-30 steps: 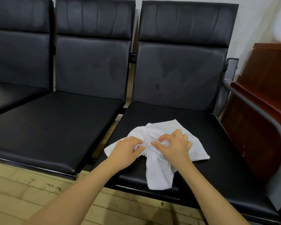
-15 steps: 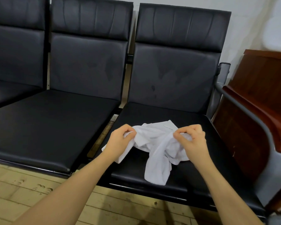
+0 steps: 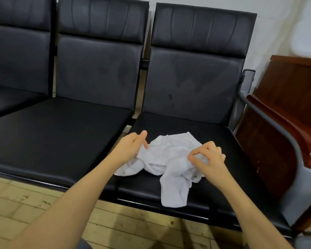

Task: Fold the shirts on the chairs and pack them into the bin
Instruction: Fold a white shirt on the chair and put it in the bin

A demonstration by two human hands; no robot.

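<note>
On rt chair seat [image 3: 214, 133] | crumpled white shirt [image 3: 171, 159] | L hand [image 3: 131, 148] + R hand [image 3: 207, 155] pinching it

Two bare forearms reach in from the bottom edge, each ending in a bare hand: the left hand [image 3: 131, 148] and the right hand [image 3: 209, 157]. Neither arm [image 3: 75, 203] shows a sleeve, cuff, watch, bracelet or glove anywhere along its visible length (both are uncovered from the frame's edge to the fingertips), and the fingers [image 3: 215, 150] carry no rings that can be made out. A small patch of grey-blue fabric [image 3: 83, 246] shows at the very bottom between the arms, too little of it visible to tell what garment it is.
</note>
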